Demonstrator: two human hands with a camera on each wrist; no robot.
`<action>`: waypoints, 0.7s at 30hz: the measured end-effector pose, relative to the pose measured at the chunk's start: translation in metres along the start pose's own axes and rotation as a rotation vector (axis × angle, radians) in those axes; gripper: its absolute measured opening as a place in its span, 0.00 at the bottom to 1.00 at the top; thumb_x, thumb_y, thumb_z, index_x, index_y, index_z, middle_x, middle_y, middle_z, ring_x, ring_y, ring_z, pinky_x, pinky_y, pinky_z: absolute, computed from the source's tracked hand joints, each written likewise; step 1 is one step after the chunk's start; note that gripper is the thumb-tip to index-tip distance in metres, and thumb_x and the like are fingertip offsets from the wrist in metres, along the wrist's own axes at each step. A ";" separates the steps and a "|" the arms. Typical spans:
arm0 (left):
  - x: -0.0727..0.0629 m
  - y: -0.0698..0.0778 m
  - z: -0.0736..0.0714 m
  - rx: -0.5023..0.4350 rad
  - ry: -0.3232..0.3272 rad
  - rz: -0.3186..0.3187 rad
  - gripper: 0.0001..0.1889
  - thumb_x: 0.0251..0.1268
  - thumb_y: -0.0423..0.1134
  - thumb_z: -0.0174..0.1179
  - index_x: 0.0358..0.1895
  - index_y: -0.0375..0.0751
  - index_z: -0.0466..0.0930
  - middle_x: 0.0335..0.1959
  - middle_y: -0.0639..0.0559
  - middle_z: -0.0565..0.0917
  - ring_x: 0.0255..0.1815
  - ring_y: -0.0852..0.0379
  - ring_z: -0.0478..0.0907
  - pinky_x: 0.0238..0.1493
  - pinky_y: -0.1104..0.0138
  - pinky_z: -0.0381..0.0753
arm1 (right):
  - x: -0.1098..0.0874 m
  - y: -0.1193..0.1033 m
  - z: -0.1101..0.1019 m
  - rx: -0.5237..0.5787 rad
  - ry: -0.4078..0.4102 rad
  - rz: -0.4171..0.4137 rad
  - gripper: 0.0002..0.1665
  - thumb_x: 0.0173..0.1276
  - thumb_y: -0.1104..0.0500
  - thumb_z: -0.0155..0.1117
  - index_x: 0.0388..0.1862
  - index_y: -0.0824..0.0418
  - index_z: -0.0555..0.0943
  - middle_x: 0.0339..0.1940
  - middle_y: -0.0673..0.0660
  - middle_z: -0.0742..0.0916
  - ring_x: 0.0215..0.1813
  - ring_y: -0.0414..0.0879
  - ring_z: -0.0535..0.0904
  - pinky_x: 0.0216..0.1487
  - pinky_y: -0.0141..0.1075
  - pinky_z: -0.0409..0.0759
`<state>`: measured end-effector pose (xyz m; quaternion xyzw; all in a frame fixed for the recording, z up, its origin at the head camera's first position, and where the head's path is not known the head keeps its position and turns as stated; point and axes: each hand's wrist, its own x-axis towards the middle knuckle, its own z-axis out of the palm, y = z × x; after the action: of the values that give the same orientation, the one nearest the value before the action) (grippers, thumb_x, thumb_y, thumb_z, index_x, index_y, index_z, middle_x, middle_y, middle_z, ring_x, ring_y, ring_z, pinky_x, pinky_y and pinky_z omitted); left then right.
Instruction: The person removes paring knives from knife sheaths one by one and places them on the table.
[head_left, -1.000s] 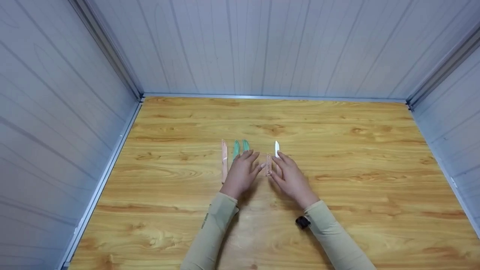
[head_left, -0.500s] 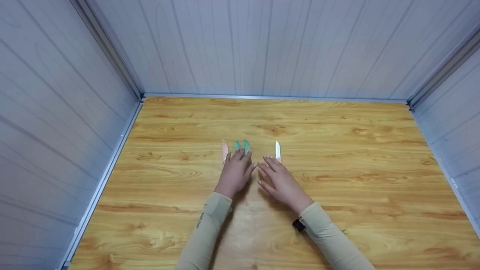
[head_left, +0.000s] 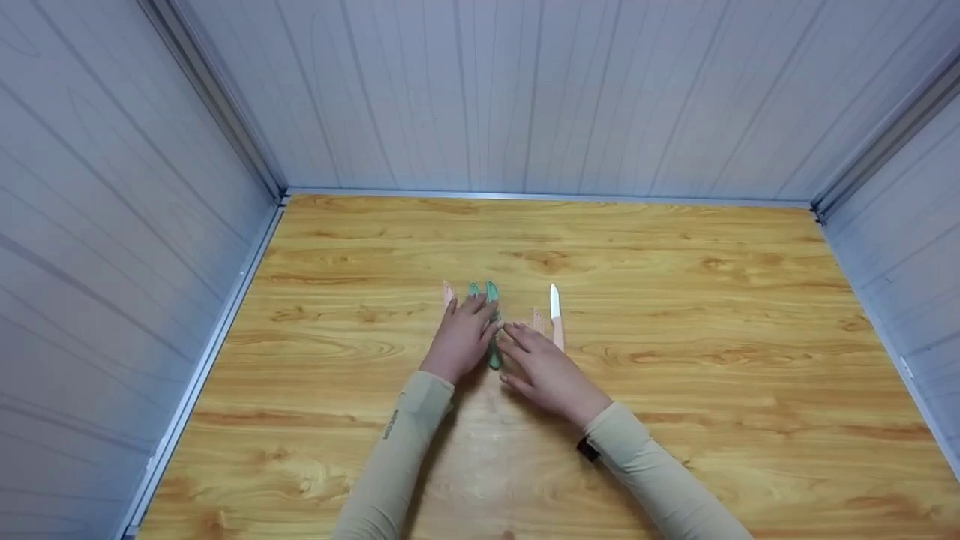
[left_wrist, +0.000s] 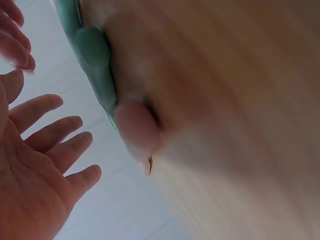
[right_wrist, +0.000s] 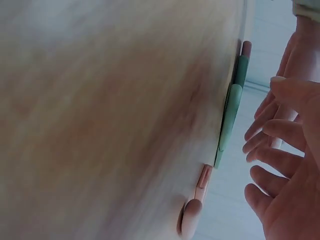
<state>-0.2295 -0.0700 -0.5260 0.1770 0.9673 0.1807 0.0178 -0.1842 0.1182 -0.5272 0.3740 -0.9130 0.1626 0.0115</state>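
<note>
My left hand (head_left: 461,337) hovers over two green sheathed knives, the left one (head_left: 473,288) mostly hidden beneath it and the right one (head_left: 493,289) showing its tip and handle. Beside them lies a pink sheathed knife (head_left: 448,291), its lower part covered. To the right of the green knives is my right hand (head_left: 551,371), its fingertips close to the left hand's. Both hands have loose, spread fingers and hold nothing, as the left wrist view and right wrist view show. Beyond the right hand lie an empty pink sheath (head_left: 538,320) and a bare white-bladed knife (head_left: 555,301) with a pink handle.
A wood-patterned table (head_left: 675,300) carries everything. Pale panel walls (head_left: 487,97) enclose it at the back and both sides, with a metal strip (head_left: 450,194) along the rear edge.
The right hand has come away from the pink sheath and shifted left and nearer the body. My left hand has drifted slightly left, uncovering the right green knife's handle. The knives appear unmoved.
</note>
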 end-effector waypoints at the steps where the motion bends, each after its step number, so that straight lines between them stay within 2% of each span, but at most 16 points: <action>1: 0.001 -0.001 -0.001 0.007 -0.005 0.001 0.26 0.76 0.53 0.43 0.69 0.43 0.67 0.69 0.43 0.66 0.72 0.46 0.57 0.72 0.49 0.44 | 0.001 -0.001 0.000 -0.005 -0.004 -0.008 0.33 0.70 0.47 0.58 0.69 0.62 0.69 0.71 0.63 0.67 0.72 0.56 0.58 0.71 0.46 0.55; 8: 0.009 -0.008 -0.002 0.044 -0.009 0.006 0.25 0.76 0.52 0.44 0.69 0.44 0.67 0.70 0.44 0.65 0.72 0.46 0.56 0.72 0.49 0.45 | 0.004 -0.004 0.005 -0.040 -0.024 -0.067 0.32 0.70 0.48 0.59 0.68 0.61 0.70 0.71 0.63 0.67 0.72 0.60 0.59 0.70 0.51 0.58; 16: 0.021 -0.009 -0.003 0.023 -0.007 0.041 0.24 0.76 0.50 0.45 0.68 0.42 0.68 0.69 0.43 0.65 0.71 0.44 0.57 0.71 0.47 0.47 | 0.007 -0.009 0.009 -0.111 -0.074 -0.090 0.34 0.69 0.46 0.59 0.70 0.60 0.68 0.73 0.60 0.65 0.74 0.57 0.55 0.72 0.47 0.53; 21: 0.027 -0.007 -0.001 0.060 -0.037 0.069 0.24 0.77 0.50 0.43 0.68 0.42 0.69 0.70 0.43 0.65 0.72 0.44 0.57 0.71 0.46 0.47 | 0.009 -0.010 0.012 -0.129 -0.106 -0.101 0.36 0.69 0.45 0.58 0.71 0.60 0.66 0.74 0.60 0.64 0.74 0.56 0.54 0.72 0.48 0.52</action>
<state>-0.2572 -0.0668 -0.5266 0.2139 0.9652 0.1488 0.0240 -0.1827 0.1018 -0.5349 0.4259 -0.9010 0.0828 -0.0048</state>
